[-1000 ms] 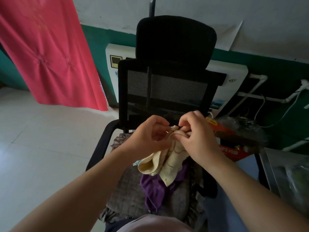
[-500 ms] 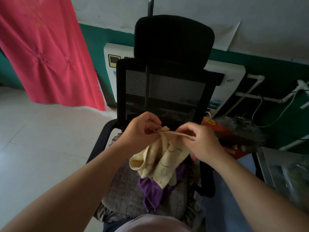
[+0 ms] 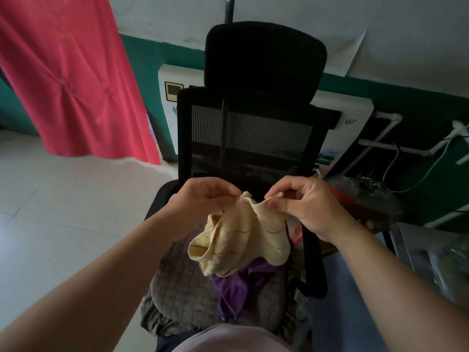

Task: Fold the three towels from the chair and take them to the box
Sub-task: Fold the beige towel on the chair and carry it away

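Cream striped cloth towel [image 3: 238, 240] is pinched at its top edge by left hand [image 3: 203, 196] and right hand [image 3: 307, 204], held above black mesh office chair [image 3: 251, 138] | crumpled purple towel [image 3: 238, 283] lies unfolded on seat | folding judged barely begun; box not seen.

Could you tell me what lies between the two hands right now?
In the head view, only the cream towel's bunched top edge spans between the left hand and right hand.

Two towels, one cream [image 3: 238, 237], one purple [image 3: 238, 283]; one chair [image 3: 253, 138]; two hands [image 3: 203, 196] [image 3: 307, 204]; one pink cloth [image 3: 73, 80]
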